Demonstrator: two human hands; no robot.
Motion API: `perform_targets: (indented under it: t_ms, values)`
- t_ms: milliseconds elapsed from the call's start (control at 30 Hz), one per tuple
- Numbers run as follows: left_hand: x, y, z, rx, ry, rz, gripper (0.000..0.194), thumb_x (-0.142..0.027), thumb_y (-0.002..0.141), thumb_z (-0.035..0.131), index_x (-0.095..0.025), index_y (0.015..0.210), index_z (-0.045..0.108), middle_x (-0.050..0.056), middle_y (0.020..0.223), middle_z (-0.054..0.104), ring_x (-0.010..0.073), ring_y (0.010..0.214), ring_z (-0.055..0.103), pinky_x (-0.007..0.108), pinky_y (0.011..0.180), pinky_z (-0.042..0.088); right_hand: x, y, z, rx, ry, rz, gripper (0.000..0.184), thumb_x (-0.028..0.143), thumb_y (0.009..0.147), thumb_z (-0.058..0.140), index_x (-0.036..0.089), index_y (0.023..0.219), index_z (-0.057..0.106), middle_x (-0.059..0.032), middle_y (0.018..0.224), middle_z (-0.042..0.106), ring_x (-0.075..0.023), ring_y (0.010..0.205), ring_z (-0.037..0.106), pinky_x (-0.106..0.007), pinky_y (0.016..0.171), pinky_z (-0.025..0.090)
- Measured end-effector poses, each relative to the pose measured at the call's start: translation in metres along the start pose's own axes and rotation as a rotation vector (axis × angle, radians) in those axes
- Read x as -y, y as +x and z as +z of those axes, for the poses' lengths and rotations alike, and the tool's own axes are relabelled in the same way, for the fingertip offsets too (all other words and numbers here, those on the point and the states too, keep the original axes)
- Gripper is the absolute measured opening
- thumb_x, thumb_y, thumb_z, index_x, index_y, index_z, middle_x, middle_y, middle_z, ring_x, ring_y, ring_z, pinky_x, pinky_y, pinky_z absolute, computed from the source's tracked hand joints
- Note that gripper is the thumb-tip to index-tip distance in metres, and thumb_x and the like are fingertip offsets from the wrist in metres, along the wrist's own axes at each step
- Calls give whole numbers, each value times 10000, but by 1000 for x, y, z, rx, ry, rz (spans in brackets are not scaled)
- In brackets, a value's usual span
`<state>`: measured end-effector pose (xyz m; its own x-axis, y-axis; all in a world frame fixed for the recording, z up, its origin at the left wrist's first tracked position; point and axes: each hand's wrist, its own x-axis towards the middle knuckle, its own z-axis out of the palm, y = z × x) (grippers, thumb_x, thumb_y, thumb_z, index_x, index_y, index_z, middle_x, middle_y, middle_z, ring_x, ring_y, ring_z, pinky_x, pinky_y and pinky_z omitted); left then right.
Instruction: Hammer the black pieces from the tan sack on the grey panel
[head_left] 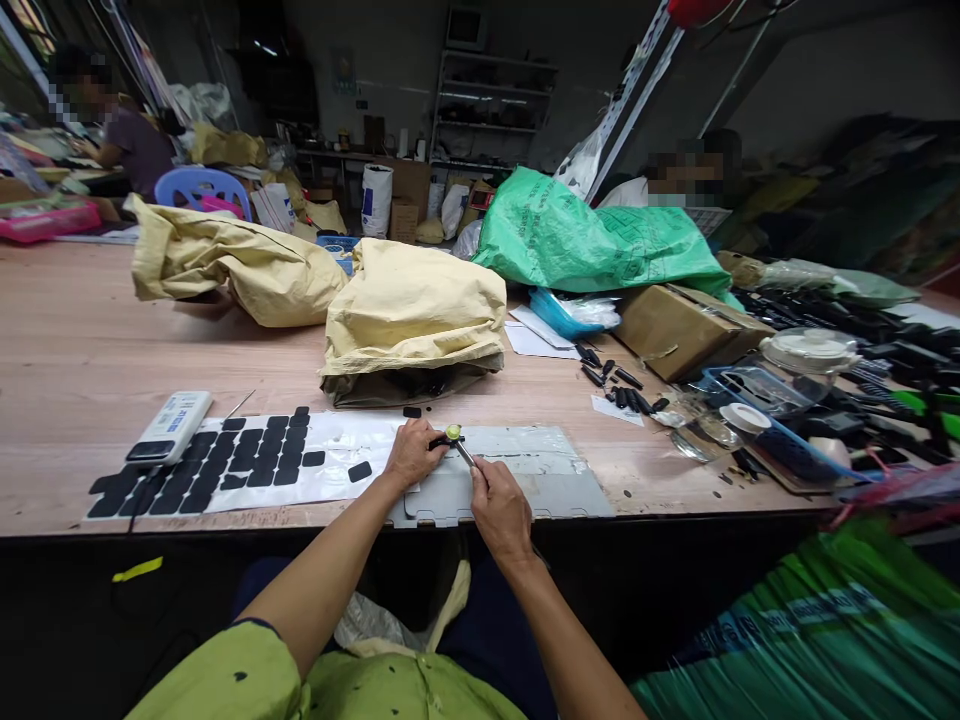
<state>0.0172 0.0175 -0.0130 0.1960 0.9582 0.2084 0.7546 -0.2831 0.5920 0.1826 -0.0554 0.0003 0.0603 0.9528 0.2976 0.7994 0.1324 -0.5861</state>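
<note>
My left hand [413,452] is closed on a small black part [437,441] above a grey board [525,470] near the table's front edge. In my right hand [501,508] is a slim metal tool [465,455], its kind unclear, its far end up against the black part. A small yellow-green round piece [454,432] shows where the tool and the part meet; I cannot tell which it belongs to. Left of my hands lies a white sheet [337,440] with rows of black rounded pads [274,450]. One loose pad [361,471] sits close to my left forearm.
Two cream cloth sacks [416,305] lie behind the hands. A white device [171,425] stands at left. Rightward are loose black pieces [630,398], a cardboard box [686,325], a green sack [592,240] and a blue tray [787,415]. Two people sit farther back.
</note>
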Motion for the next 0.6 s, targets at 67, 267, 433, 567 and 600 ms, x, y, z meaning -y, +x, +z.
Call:
perform_targets:
  t_ms: [67, 267, 433, 567, 600]
  values:
    - [-1, 0, 0, 8, -4, -3, 191, -300, 811, 668, -262, 980, 745, 27, 850, 609, 193, 885, 518, 329, 804, 389, -3, 3, 0, 9, -12, 12, 363, 318, 967, 358, 188, 1093, 673, -76, 935, 659, -196, 865, 597, -281, 775, 434]
    - [-4, -1, -3, -13, -17, -26, 198, -268, 788, 664, -222, 963, 745, 30, 831, 618, 195, 877, 531, 329, 818, 402, -23, 41, -8, -52, -211, 67, 299, 251, 939, 444, 181, 1101, 685, -75, 961, 644, -203, 899, 546, -288, 781, 388]
    - [-4, 0, -5, 15, -16, -15, 199, -311, 861, 594, -223, 979, 728, 27, 854, 624, 196, 891, 531, 330, 816, 390, -43, 60, -5, -21, -428, 147, 259, 216, 913, 523, 178, 1099, 700, -90, 965, 632, -223, 896, 510, -313, 720, 340]
    - [-5, 0, -8, 58, 26, -20, 268, -345, 939, 477, -223, 935, 716, 31, 864, 609, 194, 893, 519, 324, 792, 375, -48, 58, 2, -67, -484, 149, 251, 241, 913, 534, 196, 1109, 684, -97, 988, 615, -238, 921, 494, -332, 714, 312]
    - [-6, 0, -9, 65, 37, -25, 285, -344, 948, 457, -220, 912, 711, 32, 864, 604, 193, 889, 515, 323, 787, 371, -48, 57, 3, -71, -493, 143, 249, 244, 913, 531, 196, 1107, 679, -100, 991, 609, -241, 925, 491, -334, 712, 307]
